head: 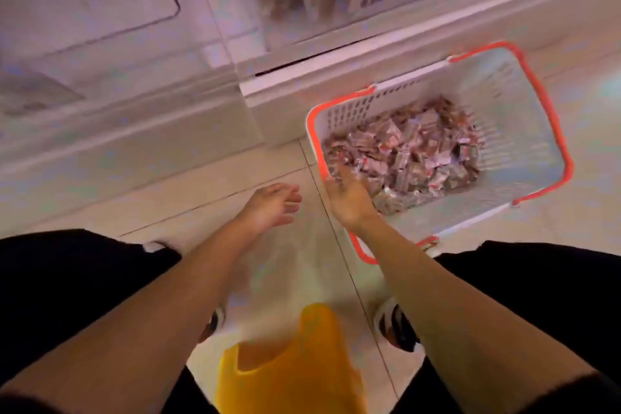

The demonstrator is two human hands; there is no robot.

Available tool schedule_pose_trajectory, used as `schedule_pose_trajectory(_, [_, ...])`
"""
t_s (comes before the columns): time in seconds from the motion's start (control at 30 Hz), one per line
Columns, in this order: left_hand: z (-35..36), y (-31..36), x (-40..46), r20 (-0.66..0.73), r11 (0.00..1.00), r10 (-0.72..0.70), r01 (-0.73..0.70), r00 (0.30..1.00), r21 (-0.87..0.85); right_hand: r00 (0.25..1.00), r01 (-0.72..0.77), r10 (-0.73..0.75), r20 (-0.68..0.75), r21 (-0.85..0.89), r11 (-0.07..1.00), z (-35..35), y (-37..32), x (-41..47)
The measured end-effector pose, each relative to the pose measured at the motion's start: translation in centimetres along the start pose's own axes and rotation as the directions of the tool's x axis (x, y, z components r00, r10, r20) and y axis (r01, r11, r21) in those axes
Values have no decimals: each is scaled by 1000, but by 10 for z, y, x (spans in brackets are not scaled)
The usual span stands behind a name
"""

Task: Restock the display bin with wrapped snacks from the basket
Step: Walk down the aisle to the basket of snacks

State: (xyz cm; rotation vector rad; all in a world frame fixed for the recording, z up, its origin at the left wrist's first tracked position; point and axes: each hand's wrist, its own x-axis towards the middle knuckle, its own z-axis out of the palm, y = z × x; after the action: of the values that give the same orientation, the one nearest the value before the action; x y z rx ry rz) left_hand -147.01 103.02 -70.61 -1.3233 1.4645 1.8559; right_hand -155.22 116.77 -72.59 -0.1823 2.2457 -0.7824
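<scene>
On a tiled shop floor beside a white display unit, a person crouched over a white basket [524, 104] with orange rim and handles, seen from the head camera. Wrapped snacks [410, 151] lay heaped across the basket's bottom. The right hand [349, 193] reached over the basket's near edge, palm up and fingers loose, touching or just above the nearest wrappers; it appeared to grasp nothing, though blur made that hard to confirm. The left hand [272, 205] hung above the tiles just left of the basket, fingers relaxed and holding nothing. The clear display bin [302, 0] stood above on the unit, some snacks already inside. The step in hand looked like gathering a fresh load; the next move would call for closing the fingers round a handful and lifting it to the bin.
</scene>
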Motion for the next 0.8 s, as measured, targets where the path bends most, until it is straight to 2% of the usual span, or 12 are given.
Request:
schedule_pose_trajectory(0.13, [-19, -23, 29, 13, 997, 59, -59, 998, 39, 980, -75, 103, -172, 158, 985, 38, 0, 3])
schedule_pose_trajectory(0.27, [-51, -40, 16, -34, 993, 102, -104, 994, -52, 972, -120, 156, -177, 199, 973, 50, -16, -8])
schedule_pose_trajectory(0.37, [-84, -70, -12, -152, 971, 164, -187, 975, -152, 1000, -12, 12, 1, -79, 997, 86, -33, -35])
schedule_pose_trajectory(0.43, [-110, -103, -26, -266, 964, 152, -202, 952, -170, 958, 102, -102, 267, 15, 995, 109, -46, -59])
schedule_pose_trajectory(0.47, [-121, -120, -35, -299, 967, 130, -188, 945, -174, 900, 128, -164, 403, 114, 985, 116, -55, -70])
schedule_pose_trajectory(0.53, [-136, -141, -42, -321, 961, 105, -178, 941, -209, 817, 242, -286, 500, 152, 958, 116, -67, -77])
schedule_pose_trajectory(0.57, [-143, -149, -43, -362, 958, 99, -187, 927, -217, 836, 314, -322, 445, 94, 945, 107, -73, -73])
schedule_pose_trajectory(0.63, [-156, -159, -45, -540, 973, 63, -173, 839, -156, 931, 361, -343, 126, -183, 914, 68, -74, -58])
schedule_pose_trajectory(0.7, [-173, -165, -43, -657, 985, 31, -134, 754, -107, 925, 146, -286, -252, -458, 877, 15, -48, -36])
schedule_pose_trajectory(0.73, [-184, -167, -42, -675, 985, 18, -129, 738, -114, 903, -10, -205, -378, -496, 868, -9, -29, -26])
schedule_pose_trajectory(0.77, [-193, -168, -41, -674, 983, 15, -136, 739, -126, 903, -148, -76, -424, -472, 869, -28, -11, -17])
schedule_pose_trajectory(0.8, [-201, -168, -39, -662, 982, 17, -135, 749, -129, 924, -231, 79, -373, -382, 895, -37, 5, -11])
